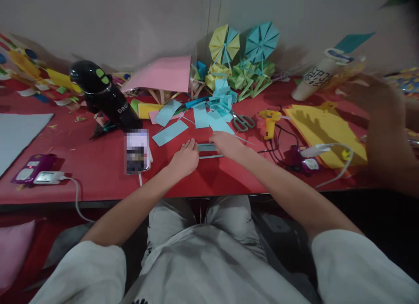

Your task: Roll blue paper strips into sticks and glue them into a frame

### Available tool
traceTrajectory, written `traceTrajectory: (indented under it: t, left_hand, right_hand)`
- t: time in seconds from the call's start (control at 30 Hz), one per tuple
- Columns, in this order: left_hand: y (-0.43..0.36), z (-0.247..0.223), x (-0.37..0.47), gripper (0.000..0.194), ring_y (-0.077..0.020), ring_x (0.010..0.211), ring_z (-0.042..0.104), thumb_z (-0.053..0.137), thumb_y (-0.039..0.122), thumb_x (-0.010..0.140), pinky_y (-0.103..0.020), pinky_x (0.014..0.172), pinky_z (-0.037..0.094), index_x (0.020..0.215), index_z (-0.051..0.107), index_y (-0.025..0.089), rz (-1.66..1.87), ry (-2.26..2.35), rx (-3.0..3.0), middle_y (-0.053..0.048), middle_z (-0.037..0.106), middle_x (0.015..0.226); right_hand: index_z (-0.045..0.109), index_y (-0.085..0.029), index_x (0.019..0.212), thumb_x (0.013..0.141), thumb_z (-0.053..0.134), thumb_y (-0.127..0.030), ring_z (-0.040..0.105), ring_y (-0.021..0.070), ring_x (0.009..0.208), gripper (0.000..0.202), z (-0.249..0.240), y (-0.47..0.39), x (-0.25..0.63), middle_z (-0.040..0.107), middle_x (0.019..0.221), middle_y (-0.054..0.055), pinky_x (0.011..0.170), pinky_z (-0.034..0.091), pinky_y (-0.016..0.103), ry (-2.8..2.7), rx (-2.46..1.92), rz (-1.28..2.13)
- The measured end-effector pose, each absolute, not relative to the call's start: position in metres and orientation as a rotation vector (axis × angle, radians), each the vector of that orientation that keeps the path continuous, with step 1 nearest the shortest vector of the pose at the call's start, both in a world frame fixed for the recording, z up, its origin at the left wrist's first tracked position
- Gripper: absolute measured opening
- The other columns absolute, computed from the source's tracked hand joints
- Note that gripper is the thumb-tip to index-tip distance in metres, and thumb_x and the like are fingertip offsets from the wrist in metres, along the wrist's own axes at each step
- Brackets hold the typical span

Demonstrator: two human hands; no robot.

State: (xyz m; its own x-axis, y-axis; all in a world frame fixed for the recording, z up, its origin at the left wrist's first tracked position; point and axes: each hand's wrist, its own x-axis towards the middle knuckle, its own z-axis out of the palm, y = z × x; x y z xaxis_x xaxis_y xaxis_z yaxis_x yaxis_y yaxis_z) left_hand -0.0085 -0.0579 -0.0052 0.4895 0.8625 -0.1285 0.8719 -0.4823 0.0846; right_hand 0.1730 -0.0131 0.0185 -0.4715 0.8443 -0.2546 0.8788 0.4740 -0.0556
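Observation:
A narrow folded strip of light blue paper [207,147] lies on the red table between my hands. My left hand [186,159] presses on its left end with the fingers close together. At the right end, my right hand [226,144] has its fingers closed on the paper. A thinner blue edge or strip [211,156] shows just below. Several loose light blue paper pieces [170,133] are scattered beyond my hands. Grey-handled scissors [242,122] rest past my right hand, and a yellow glue gun [269,122] stands to their right.
A phone [136,151] and a black bottle [104,97] are on the left. Paper wheels [224,44] stand at the back. Yellow sheets [337,136], a cup [314,79] and a cabled power socket [307,162] are on the right. Another person's blurred hand [373,94] reaches over there.

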Motion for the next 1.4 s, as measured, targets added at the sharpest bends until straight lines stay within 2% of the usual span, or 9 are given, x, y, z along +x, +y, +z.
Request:
traceTrajectory:
  t: [0.1,0.2,0.3,0.4,0.53,0.8,1.07,1.27,1.4]
  left_hand:
    - [-0.057,0.002,-0.009,0.049,-0.0307,0.139,0.05,0.035,0.002,0.094,-0.041,0.112,0.045,0.14,0.051,0.001,-0.157,1.562,2.544,-0.028,0.047,0.149]
    - [-0.053,0.012,-0.011,0.046,-0.0269,0.115,0.066,0.037,-0.001,0.091,-0.036,0.096,0.054,0.128,0.062,0.007,-0.213,1.603,2.493,-0.02,0.055,0.14]
    - [-0.044,0.02,-0.013,0.042,-0.0236,0.105,0.068,0.04,-0.002,0.088,-0.032,0.089,0.054,0.115,0.068,0.011,-0.231,1.618,2.487,-0.015,0.061,0.129]
    - [-0.03,0.023,-0.016,0.041,-0.0233,0.106,0.066,0.042,-0.002,0.086,-0.031,0.086,0.053,0.113,0.07,0.013,-0.183,1.613,2.491,-0.014,0.063,0.123]
    - [-0.012,0.024,-0.02,0.031,-0.0243,0.105,0.065,0.05,0.003,0.084,-0.032,0.081,0.052,0.1,0.072,0.017,-0.109,1.605,2.413,-0.011,0.068,0.114]
    - [-0.002,0.033,-0.024,0.035,-0.0219,0.098,0.068,0.052,0.004,0.079,-0.028,0.076,0.048,0.103,0.071,0.02,-0.158,1.534,2.363,-0.008,0.074,0.103]
    - [-0.004,0.035,-0.022,0.03,-0.0247,0.101,0.067,0.053,0.005,0.081,-0.029,0.073,0.048,0.101,0.071,0.02,-0.285,1.467,2.52,-0.009,0.071,0.109]
    - [-0.026,0.031,-0.009,0.035,-0.0307,0.106,0.067,0.043,0.0,0.09,-0.036,0.078,0.053,0.113,0.068,0.012,-0.347,1.556,2.671,-0.017,0.067,0.111]
    - [-0.039,0.031,-0.005,0.037,-0.0311,0.11,0.065,0.039,0.0,0.092,-0.037,0.077,0.055,0.116,0.066,0.009,-0.334,1.607,2.689,-0.019,0.066,0.113]
  right_hand:
    - [0.072,-0.016,0.107,0.092,0.052,-0.011,0.064,0.0205,0.104,0.025,0.015,0.003,0.179,0.071,0.115,0.012,0.078,0.044,0.027,2.563,1.476,-0.372]
    - [0.074,-0.016,0.104,0.089,0.059,-0.011,0.065,0.0189,0.101,0.022,0.016,0.014,0.182,0.074,0.108,0.009,0.078,0.042,0.025,2.575,1.442,-0.437]
    - [0.075,-0.014,0.103,0.086,0.063,-0.013,0.066,0.0178,0.095,0.02,0.024,0.023,0.181,0.075,0.101,0.009,0.075,0.042,0.025,2.552,1.378,-0.517]
    - [0.075,-0.012,0.105,0.083,0.067,-0.014,0.066,0.0172,0.09,0.023,0.035,0.031,0.177,0.076,0.1,0.01,0.072,0.042,0.024,2.472,1.327,-0.576]
    - [0.076,-0.012,0.106,0.081,0.068,-0.013,0.067,0.0176,0.09,0.026,0.042,0.038,0.171,0.076,0.103,0.01,0.072,0.044,0.024,2.422,1.247,-0.59]
    - [0.076,-0.011,0.107,0.082,0.063,-0.01,0.068,0.0164,0.088,0.028,0.051,0.038,0.166,0.077,0.104,0.01,0.069,0.044,0.024,2.359,1.168,-0.584]
    - [0.074,-0.016,0.109,0.08,0.059,-0.005,0.068,0.0183,0.093,0.033,0.05,0.028,0.162,0.076,0.105,0.008,0.068,0.041,0.025,2.413,1.139,-0.407]
    - [0.07,-0.014,0.118,0.094,0.046,-0.006,0.067,0.0259,0.111,0.034,0.048,0.0,0.157,0.071,0.119,0.016,0.079,0.047,0.031,2.443,1.228,-0.149]
    - [0.068,-0.013,0.12,0.098,0.039,-0.005,0.066,0.0272,0.116,0.038,0.05,-0.017,0.152,0.069,0.121,0.018,0.081,0.05,0.032,2.432,1.258,-0.092]
